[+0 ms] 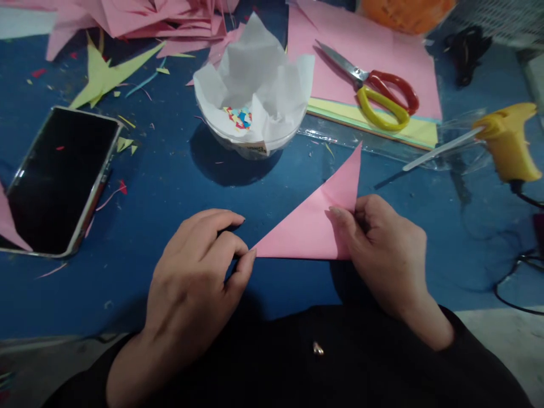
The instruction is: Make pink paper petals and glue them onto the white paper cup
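Note:
Between my hands is a sheet of pink paper [308, 226] folded into a triangle, its long straight edge toward me and one tip pointing away. My left hand [198, 266] pinches the sharp left corner between thumb and a finger. On the other side my right hand [382, 246] grips the right edge, thumb lying on top and fingers curled behind the paper. Just beyond the triangle stands a bowl [212, 122] lined with white paper, with small coloured paper bits [240, 117] inside.
Scissors [365, 79] with red and yellow handles lie on stacked coloured paper [408, 62]. A yellow glue gun [508, 141] with its cord is at the right. At the left are a phone [63, 175], green scraps [102, 76] and a pile of pink cut paper [140, 17].

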Demonstrator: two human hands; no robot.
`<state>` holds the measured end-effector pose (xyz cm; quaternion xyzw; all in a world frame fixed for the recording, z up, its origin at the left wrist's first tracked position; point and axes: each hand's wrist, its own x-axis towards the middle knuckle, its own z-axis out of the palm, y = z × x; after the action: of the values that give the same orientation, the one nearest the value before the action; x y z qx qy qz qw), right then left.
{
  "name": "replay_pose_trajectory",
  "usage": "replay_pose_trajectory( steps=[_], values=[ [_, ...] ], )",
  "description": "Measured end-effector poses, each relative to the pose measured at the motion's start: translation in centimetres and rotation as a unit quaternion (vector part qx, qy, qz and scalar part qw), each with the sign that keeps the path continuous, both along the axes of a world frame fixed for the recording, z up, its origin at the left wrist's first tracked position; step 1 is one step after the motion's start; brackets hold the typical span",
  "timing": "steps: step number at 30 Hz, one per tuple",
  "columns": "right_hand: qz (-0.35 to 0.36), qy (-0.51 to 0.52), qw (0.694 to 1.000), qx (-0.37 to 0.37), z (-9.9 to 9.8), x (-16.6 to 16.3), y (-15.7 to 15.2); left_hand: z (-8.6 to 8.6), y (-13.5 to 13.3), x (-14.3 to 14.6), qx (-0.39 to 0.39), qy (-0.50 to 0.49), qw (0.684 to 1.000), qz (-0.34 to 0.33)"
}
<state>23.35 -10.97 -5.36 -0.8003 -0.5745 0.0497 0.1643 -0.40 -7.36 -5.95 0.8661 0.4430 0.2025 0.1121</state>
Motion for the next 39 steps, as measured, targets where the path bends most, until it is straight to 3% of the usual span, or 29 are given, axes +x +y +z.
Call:
replay_pose_trajectory(
  steps=[4, 9, 12, 25, 32, 39],
  values=[
    [-0.016, 0.026, 1.0, 0.003, -0.3, -0.1, 0.0, -0.1, 0.0, 0.2, 0.056, 0.025, 0.997, -0.036],
    [-0.031, 0.034, 0.999, -0.01, -0.6, -0.1, 0.2, -0.2, 0.2, 0.2, 0.098, 0.08, 0.977, -0.172],
    [-0.035, 0.036, 0.999, -0.015, -0.6, -0.2, 0.4, -0.5, 0.3, 0.0, 0.09, 0.085, 0.969, -0.215],
    [-0.05, 0.039, 0.992, -0.11, -0.3, -1.2, 1.3, -0.4, 0.7, -0.1, 0.088, 0.096, 0.968, -0.216],
    [-0.051, -0.009, 0.993, -0.106, -0.7, -1.6, 1.3, -0.5, -0.1, 0.7, 0.089, 0.063, 0.975, -0.193],
    [-0.059, -0.051, 0.995, -0.069, -1.2, -1.4, 1.4, -0.8, -0.7, 0.7, 0.115, 0.093, 0.972, -0.183]
  ],
)
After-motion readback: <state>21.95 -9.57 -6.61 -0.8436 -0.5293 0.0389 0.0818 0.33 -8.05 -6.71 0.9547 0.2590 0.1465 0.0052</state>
